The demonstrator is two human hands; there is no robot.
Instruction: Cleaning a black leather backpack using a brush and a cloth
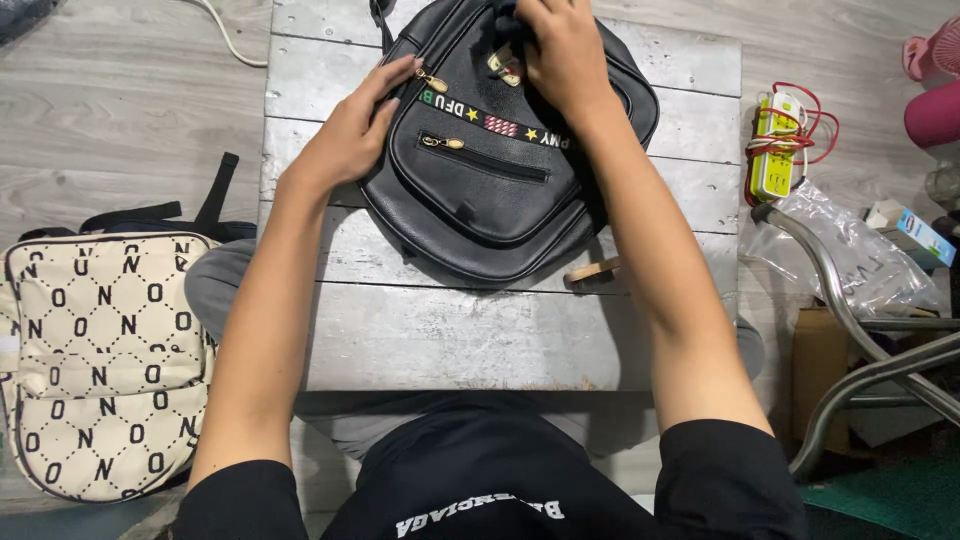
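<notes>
left hand (350, 135) resting flat, fingers spread, on black backpack (500, 140) | right hand (560, 50) pinching its top zipper area | lying on grey table (450, 335) | likely soft, light, slick; grip by top handle

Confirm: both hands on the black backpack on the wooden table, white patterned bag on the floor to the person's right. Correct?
Not quite. The head view shows the white patterned bag on the floor to the person's left, not right. The rest holds: the left hand and right hand are both on the black backpack, which lies on the wooden table.
</notes>
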